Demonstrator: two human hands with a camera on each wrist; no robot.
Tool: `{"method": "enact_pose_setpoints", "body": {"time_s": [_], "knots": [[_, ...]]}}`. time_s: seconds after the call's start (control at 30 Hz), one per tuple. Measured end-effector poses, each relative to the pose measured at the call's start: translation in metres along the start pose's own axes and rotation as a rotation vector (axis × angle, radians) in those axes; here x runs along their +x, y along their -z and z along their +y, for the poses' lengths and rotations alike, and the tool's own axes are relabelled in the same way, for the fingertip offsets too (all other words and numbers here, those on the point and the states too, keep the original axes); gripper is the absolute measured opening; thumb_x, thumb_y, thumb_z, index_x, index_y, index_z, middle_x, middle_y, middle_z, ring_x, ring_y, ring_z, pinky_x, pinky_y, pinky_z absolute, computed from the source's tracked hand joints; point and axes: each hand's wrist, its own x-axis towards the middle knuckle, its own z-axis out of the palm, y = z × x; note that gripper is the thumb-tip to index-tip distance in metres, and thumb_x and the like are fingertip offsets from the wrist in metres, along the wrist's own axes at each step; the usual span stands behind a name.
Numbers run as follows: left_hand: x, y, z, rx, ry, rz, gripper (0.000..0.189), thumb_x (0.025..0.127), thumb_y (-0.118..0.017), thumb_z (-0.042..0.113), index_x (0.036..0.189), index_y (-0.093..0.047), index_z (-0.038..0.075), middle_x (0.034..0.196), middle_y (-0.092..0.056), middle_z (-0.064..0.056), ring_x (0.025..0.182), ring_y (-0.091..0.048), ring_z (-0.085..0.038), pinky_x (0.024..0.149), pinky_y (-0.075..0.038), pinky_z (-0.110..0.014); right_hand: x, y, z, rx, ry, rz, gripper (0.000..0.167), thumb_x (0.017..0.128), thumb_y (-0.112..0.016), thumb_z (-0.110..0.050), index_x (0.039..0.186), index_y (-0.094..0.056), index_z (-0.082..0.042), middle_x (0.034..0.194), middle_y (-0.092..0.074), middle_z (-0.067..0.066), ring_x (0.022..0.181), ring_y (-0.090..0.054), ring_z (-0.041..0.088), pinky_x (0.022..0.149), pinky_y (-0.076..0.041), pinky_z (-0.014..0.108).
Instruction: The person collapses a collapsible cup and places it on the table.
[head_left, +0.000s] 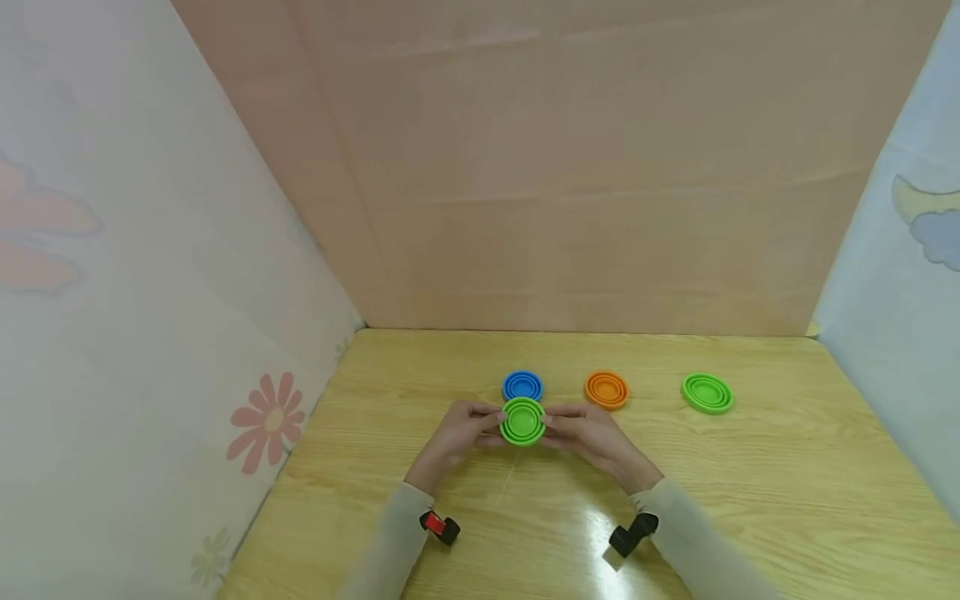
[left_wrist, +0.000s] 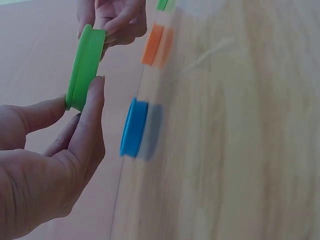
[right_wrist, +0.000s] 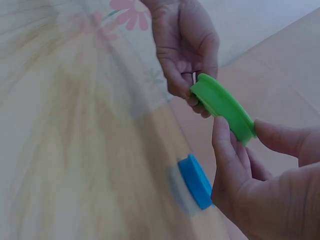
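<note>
A small round green collapsible cup, folded flat into rings, is held up above the table between both hands. My left hand pinches its left edge between thumb and fingers. On the opposite edge, the right hand pinches it the same way. Seen side-on in the left wrist view, the cup is a thin disc with a raised rim, clear of the tabletop. Just behind it in the head view lies a blue collapsible cup, its near edge overlapped by the green one.
To the right of the blue cup, an orange collapsible cup and another green one lie flat on the wooden table. A tan panel stands along the back edge, with pale patterned walls on both sides.
</note>
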Motion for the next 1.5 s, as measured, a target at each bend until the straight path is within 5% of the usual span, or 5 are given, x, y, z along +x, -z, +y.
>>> {"method": "enact_pose_setpoints", "body": {"time_s": [0.4,0.77,1.0,1.23,1.5], "knots": [[0.006,0.062,0.012,0.038,0.024,0.06,0.033,0.105,-0.065,0.011,0.131,-0.066,-0.009,0.116,-0.074,-0.013,0.095,-0.076,-0.017,0.09,-0.067,-0.036,0.051,-0.047,-0.016,-0.022,-0.022,0.04,0.041,0.104,-0.065,-0.007,0.138,-0.058,0.015,0.122,-0.073,0.02,0.098,-0.077,0.017,0.095,-0.065,0.037],[0.015,0.116,0.019,0.042,0.103,0.001,0.04,0.108,-0.057,0.007,0.14,-0.055,-0.016,0.117,-0.076,-0.017,0.101,-0.077,-0.02,0.096,-0.065,-0.038,0.091,-0.08,-0.014,-0.031,-0.02,0.082,0.034,0.101,-0.067,-0.004,0.13,-0.065,0.014,0.117,-0.076,0.024,0.09,-0.079,0.018,0.094,-0.065,0.039],[0.02,0.136,0.025,0.061,0.111,0.049,0.041,0.107,-0.06,0.009,0.139,-0.055,-0.017,0.113,-0.076,-0.013,0.101,-0.076,-0.019,0.099,-0.063,-0.039,0.113,-0.099,-0.014,-0.018,-0.012,0.13,0.03,0.101,-0.066,-0.003,0.127,-0.067,0.013,0.118,-0.074,0.023,0.089,-0.077,0.016,0.097,-0.065,0.039],[0.018,0.154,0.012,0.046,0.171,0.118,0.042,0.106,-0.061,0.009,0.141,-0.055,-0.015,0.104,-0.076,-0.006,0.094,-0.076,-0.015,0.094,-0.065,-0.033,0.128,-0.115,-0.004,-0.068,-0.041,0.126,0.03,0.103,-0.063,-0.004,0.127,-0.066,0.014,0.123,-0.072,0.027,0.102,-0.078,0.026,0.1,-0.063,0.042],[0.023,0.161,0.008,0.021,0.168,0.174,0.044,0.105,-0.064,0.01,0.14,-0.056,-0.014,0.108,-0.078,-0.01,0.094,-0.077,-0.017,0.095,-0.065,-0.034,0.149,-0.124,-0.001,-0.125,-0.049,0.2,0.028,0.101,-0.063,0.0,0.124,-0.066,0.015,0.122,-0.071,0.026,0.105,-0.075,0.029,0.099,-0.064,0.042]]}}
